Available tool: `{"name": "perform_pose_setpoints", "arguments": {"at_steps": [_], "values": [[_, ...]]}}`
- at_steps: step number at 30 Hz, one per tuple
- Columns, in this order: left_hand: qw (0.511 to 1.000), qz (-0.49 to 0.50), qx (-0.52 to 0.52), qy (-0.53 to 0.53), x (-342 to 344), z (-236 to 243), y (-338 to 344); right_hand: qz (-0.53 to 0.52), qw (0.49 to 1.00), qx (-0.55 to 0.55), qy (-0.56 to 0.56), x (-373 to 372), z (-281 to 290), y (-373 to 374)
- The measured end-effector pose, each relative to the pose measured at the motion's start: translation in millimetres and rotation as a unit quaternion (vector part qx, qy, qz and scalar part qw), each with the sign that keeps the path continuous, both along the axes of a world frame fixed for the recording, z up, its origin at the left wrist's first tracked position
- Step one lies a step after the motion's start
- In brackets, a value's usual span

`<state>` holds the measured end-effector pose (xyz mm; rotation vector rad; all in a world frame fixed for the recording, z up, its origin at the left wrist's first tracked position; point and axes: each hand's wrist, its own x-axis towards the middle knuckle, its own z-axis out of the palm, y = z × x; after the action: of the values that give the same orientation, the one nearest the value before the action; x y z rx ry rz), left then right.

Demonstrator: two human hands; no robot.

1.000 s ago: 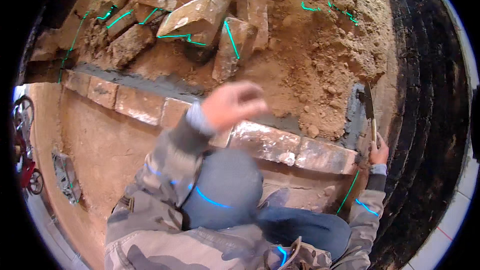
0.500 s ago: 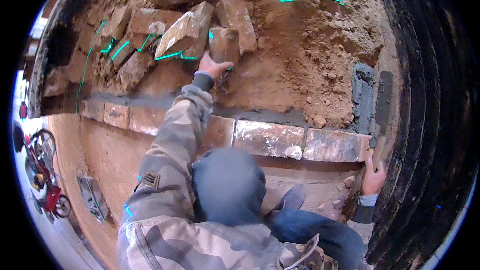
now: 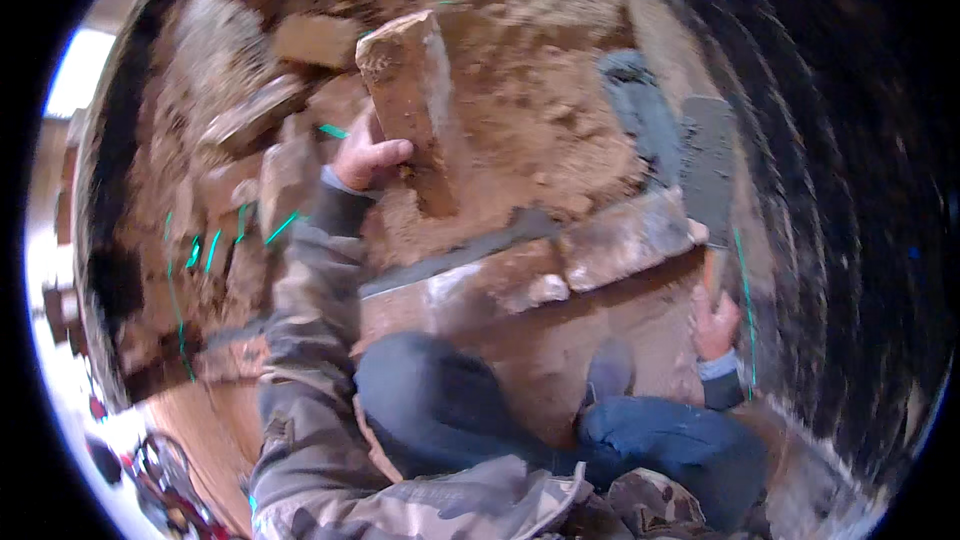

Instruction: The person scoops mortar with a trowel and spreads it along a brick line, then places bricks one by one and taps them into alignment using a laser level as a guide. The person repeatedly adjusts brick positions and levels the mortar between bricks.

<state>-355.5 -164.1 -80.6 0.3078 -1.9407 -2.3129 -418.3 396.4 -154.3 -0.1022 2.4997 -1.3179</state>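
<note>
In my left hand [image 3: 366, 154] is a reddish-brown brick [image 3: 408, 105] with a pale, rough end. My thumb lies across its near part, and the brick stands tilted over loose soil. My right hand [image 3: 715, 325] is closed around the handle of a trowel [image 3: 706, 180], whose grey, mortar-smeared blade points away from me beside the dark wall. To the left of the blade lies a thick bed of wet grey mortar [image 3: 645, 115]. Between me and the soil runs a row of laid bricks [image 3: 635, 238], with a mortar strip [image 3: 450, 262] along its far side.
Loose bricks [image 3: 250, 115] lie heaped on the soil at the left. A dark ridged wall [image 3: 830, 200] rises close on the right. My bent knees [image 3: 440, 395] are near the brick row. A motorbike [image 3: 165, 480] stands at the lower left.
My left hand has lifted and tilted the brick away from the pile. The trowel in my right hand now shows plainly. The whole view has turned and shifted, with some blur.
</note>
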Motion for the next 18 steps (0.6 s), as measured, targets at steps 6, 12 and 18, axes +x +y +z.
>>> {"name": "perform_pose_setpoints", "arguments": {"at_steps": [6,12,18], "values": [[0.855,-0.199,-0.477,0.042,-159,-17,72,-0.111,0.989,0.082,0.044,75,21,51],[0.608,-0.347,-0.672,0.240,-280,-63,159,-0.164,0.960,0.219,0.057,159,22,82],[0.521,-0.439,-0.697,0.223,-320,-87,226,-0.167,0.942,0.254,-0.140,210,25,114]]}}
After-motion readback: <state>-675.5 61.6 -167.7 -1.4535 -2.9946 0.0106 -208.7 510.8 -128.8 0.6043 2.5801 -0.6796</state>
